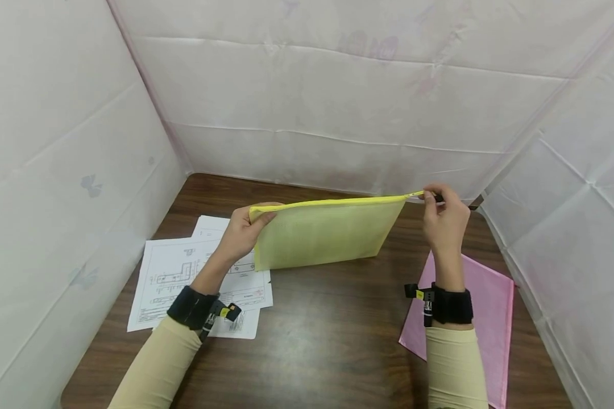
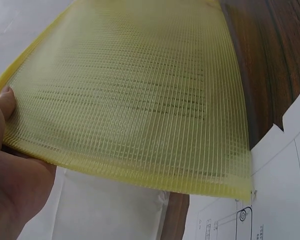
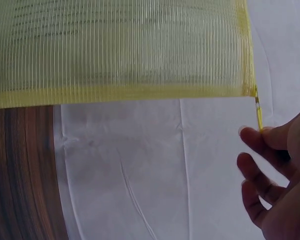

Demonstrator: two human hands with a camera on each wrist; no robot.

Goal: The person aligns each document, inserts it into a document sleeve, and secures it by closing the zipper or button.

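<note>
Your left hand (image 1: pixel 243 230) grips the left end of a yellow mesh zipper pouch (image 1: pixel 324 233), thumb on the near face and fingers curled round its corner, so the pouch hangs upright above the table (image 1: pixel 317 335) with its zipped edge on top. Your right hand (image 1: pixel 442 218) pinches the zipper pull (image 1: pixel 423 194) at the pouch's upper right corner; from the right wrist the pull shows as a thin yellow tab held between your fingertips (image 3: pixel 250 137). Through the mesh you can see lines of dark print on a sheet inside, too blurred to read. Under your left forearm lie white paper sheets (image 1: pixel 184 278) carrying line drawings and small captions, also too small to read. A pink mesh pouch (image 1: pixel 491 318) lies flat on the table beneath your right wrist. Both wrists wear black straps with small yellow tags.
</note>
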